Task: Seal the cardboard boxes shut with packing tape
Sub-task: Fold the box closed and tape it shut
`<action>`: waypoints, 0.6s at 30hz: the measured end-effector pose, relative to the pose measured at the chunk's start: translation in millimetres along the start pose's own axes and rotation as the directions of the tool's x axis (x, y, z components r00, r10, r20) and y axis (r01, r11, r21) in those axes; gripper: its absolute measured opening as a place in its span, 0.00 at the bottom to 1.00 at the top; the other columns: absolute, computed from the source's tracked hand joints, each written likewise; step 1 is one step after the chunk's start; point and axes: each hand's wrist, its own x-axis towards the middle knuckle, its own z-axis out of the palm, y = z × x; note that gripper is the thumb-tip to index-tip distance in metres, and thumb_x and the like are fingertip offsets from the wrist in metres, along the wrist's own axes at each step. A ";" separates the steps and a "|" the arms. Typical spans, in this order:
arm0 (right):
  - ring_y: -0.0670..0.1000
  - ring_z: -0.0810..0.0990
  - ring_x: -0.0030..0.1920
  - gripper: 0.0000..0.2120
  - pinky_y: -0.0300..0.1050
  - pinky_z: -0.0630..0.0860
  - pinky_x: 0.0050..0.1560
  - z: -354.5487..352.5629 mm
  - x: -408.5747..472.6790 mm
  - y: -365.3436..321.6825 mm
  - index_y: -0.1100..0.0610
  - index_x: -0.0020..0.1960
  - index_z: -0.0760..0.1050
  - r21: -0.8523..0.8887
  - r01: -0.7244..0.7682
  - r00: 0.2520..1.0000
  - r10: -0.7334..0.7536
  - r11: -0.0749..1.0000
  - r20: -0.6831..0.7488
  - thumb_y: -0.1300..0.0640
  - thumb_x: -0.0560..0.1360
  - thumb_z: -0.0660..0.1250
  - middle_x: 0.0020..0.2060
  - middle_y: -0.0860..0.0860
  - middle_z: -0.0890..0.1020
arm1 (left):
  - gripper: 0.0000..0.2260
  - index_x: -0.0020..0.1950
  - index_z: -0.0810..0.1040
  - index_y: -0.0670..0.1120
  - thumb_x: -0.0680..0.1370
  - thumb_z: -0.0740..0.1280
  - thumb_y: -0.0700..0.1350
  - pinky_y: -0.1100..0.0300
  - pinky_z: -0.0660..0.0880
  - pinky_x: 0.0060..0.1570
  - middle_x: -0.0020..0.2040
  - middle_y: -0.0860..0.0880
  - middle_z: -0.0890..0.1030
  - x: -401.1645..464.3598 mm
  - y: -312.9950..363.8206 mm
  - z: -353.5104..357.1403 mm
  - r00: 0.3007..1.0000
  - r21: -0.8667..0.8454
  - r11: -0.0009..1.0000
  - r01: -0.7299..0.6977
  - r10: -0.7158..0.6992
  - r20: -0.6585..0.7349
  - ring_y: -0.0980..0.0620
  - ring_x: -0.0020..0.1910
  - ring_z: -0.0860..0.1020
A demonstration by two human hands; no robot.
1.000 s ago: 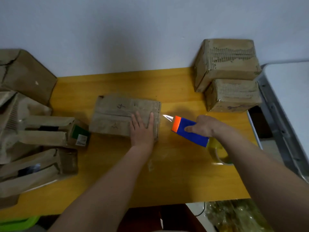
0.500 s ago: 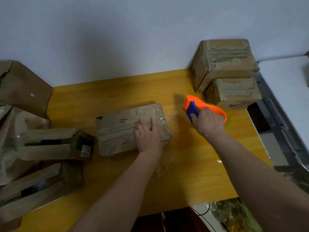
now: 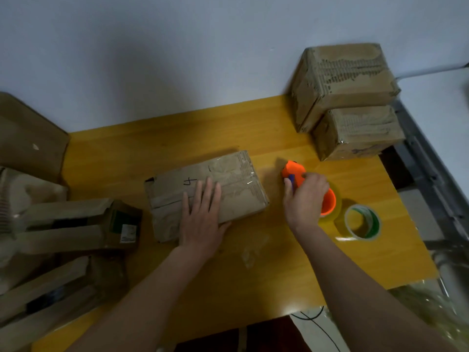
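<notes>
Head view: yellow wooden table [image 3: 177, 133], pale wall [image 3: 177, 52]; left hand [image 3: 203, 214] flat on box [image 3: 236, 179], right hand [image 3: 304, 199] gripping tape dispenser [image 3: 294, 171].

Left hand [image 3: 203, 219] lies flat; right hand [image 3: 304, 201] curls, gripping.

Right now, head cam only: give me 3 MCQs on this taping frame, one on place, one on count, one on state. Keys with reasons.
1. Where does the loose tape roll lie?
A. right of the dispenser
B. on the stacked boxes
C. left of the centre box

2. How many boxes are stacked at the table's far right corner?
A. one
B. two
C. four

3. What is the left hand doing?
A. gripping the dispenser
B. hanging idle
C. pressing flat on the centre box

Key: 1 A, the roll sits on the table beside the orange tape dispenser gripped by the right hand. 2 B, upper box on lower box. 3 C, fingers straight on the centre box.
</notes>
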 end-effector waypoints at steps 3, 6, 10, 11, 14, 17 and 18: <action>0.60 0.70 0.64 0.19 0.49 0.62 0.67 12.1 -25.8 -38.3 0.66 0.64 0.71 0.247 0.360 0.929 -0.369 0.900 -0.008 0.57 0.78 0.56 0.61 0.65 0.76 | 0.41 0.75 0.31 0.41 0.79 0.50 0.66 0.47 0.35 0.74 0.77 0.43 0.33 0.1 0.6 3.3 1.000 0.034 0.999 -0.017 0.018 -0.010 0.45 0.77 0.34; 0.56 0.57 0.76 0.23 0.47 0.50 0.75 28.5 -34.8 -56.6 0.65 0.75 0.59 0.208 0.313 0.893 -0.362 0.927 0.268 0.59 0.82 0.53 0.75 0.61 0.60 | 0.40 0.73 0.28 0.40 0.80 0.47 0.65 0.49 0.32 0.73 0.75 0.43 0.29 0.2 -0.2 4.5 1.000 0.044 0.999 -0.027 0.027 -0.001 0.46 0.76 0.33; 0.57 0.59 0.75 0.25 0.47 0.56 0.73 28.4 -22.3 -57.4 0.62 0.77 0.54 0.255 0.207 0.884 -0.292 0.945 0.365 0.60 0.82 0.54 0.76 0.59 0.58 | 0.40 0.73 0.27 0.41 0.80 0.50 0.63 0.51 0.33 0.74 0.75 0.44 0.30 1.3 -2.2 7.3 1.000 0.004 1.000 -0.023 0.023 0.004 0.47 0.76 0.33; 0.58 0.63 0.73 0.26 0.48 0.61 0.70 26.2 -18.3 -57.2 0.61 0.77 0.54 0.288 0.157 0.886 -0.263 0.945 0.381 0.59 0.81 0.55 0.74 0.59 0.63 | 0.40 0.73 0.27 0.42 0.80 0.51 0.63 0.51 0.34 0.75 0.75 0.44 0.29 1.9 -2.5 7.7 1.000 0.002 1.000 -0.022 0.022 0.011 0.47 0.76 0.33; 0.59 0.69 0.69 0.25 0.49 0.66 0.66 29.8 -1.8 -53.5 0.59 0.76 0.57 0.363 -0.037 0.868 -0.151 0.931 0.474 0.58 0.81 0.58 0.69 0.58 0.71 | 0.40 0.72 0.27 0.42 0.81 0.52 0.63 0.51 0.35 0.75 0.75 0.45 0.30 3.7 -3.2 7.9 1.000 -0.016 1.000 -0.020 0.020 0.017 0.47 0.76 0.33; 0.56 0.69 0.69 0.22 0.50 0.65 0.69 35.4 8.5 -50.2 0.61 0.74 0.64 0.456 -0.149 0.825 -0.144 0.877 0.547 0.57 0.81 0.58 0.68 0.57 0.73 | 0.40 0.75 0.31 0.42 0.80 0.53 0.62 0.51 0.35 0.75 0.78 0.45 0.34 3.6 -3.8 8.6 1.000 -0.024 0.999 -0.022 0.022 -0.006 0.47 0.77 0.35; 0.55 0.70 0.68 0.21 0.50 0.66 0.69 36.4 7.9 -49.7 0.60 0.73 0.66 0.495 -0.177 0.809 -0.161 0.851 0.566 0.57 0.81 0.58 0.67 0.56 0.74 | 0.40 0.76 0.32 0.42 0.80 0.53 0.62 0.51 0.35 0.75 0.78 0.44 0.35 3.3 -4.1 9.0 1.000 -0.023 1.000 -0.022 0.022 -0.009 0.47 0.77 0.35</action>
